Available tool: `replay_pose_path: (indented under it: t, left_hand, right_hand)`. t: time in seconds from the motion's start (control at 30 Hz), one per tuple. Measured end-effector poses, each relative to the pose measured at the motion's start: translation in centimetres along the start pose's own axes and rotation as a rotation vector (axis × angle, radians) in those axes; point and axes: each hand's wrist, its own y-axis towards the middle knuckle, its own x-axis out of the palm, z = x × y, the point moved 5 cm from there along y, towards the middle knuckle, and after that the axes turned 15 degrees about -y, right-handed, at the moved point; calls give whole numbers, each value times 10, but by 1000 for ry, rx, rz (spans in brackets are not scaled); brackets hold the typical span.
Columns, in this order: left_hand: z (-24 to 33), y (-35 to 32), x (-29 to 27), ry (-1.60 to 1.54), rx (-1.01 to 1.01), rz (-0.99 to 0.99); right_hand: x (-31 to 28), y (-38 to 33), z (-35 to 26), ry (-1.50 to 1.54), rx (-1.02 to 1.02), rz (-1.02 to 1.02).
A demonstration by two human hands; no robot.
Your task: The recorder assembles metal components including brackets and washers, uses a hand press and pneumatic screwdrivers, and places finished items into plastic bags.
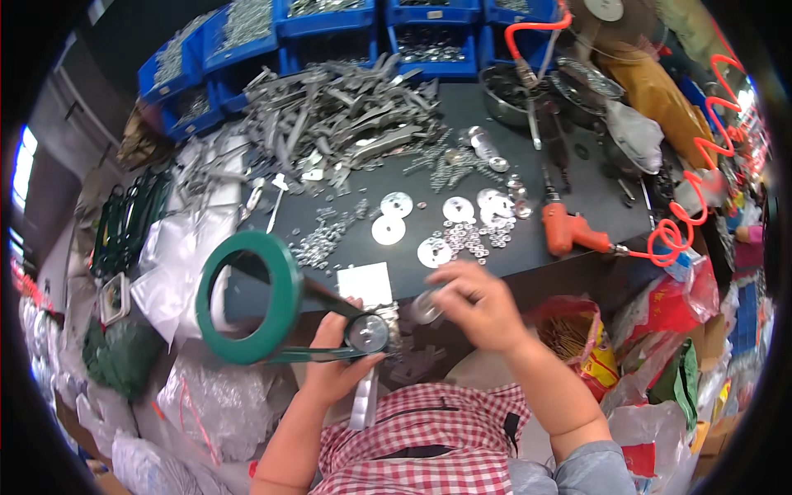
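Observation:
My left hand [328, 363] is closed around the arm end of a green ring-shaped frame [285, 285], whose big ring tilts up to the left. A round silver disc [367, 333] sits at the joint beside my left fingers. Below that hand a flat grey metal strip [363, 403] points down toward my checked apron. My right hand [483, 309], slightly smeared by motion, pinches a small shiny round metal part [425, 307] just right of the joint. A white square pad [365, 285] lies at the bench edge beyond my left hand.
On the dark bench lie silver discs [388, 230], small nuts [467, 240], springs [454, 167] and a heap of grey metal strips [338, 124]. An orange air screwdriver [569, 231] with a coiled hose lies right. Blue bins [433, 54] line the back; green frames [128, 219] stand left.

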Motion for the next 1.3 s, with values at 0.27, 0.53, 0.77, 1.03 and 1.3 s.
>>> replay_pose_path:
  t: [0.27,0.53,0.77,1.03,1.3]
  left_hand:
    - [-2,-1,3,-125,-4,-4]
    - [-13,-6,-4,-287,-238,-35]
    - [84,49,-24,-650,360,207]
    - [189,20,-63,-972,430,63]
    - [225,17,-171,-1207,703,354]
  right_hand:
    - [72,2,-27,76,-10,-136]
    - [57,-9,-32,-89,-14,-60]
    - [65,-70,28,327,507,-271]
    - [79,-131,34,312,314,-421]
    - [53,-146,29,868,54,-206]
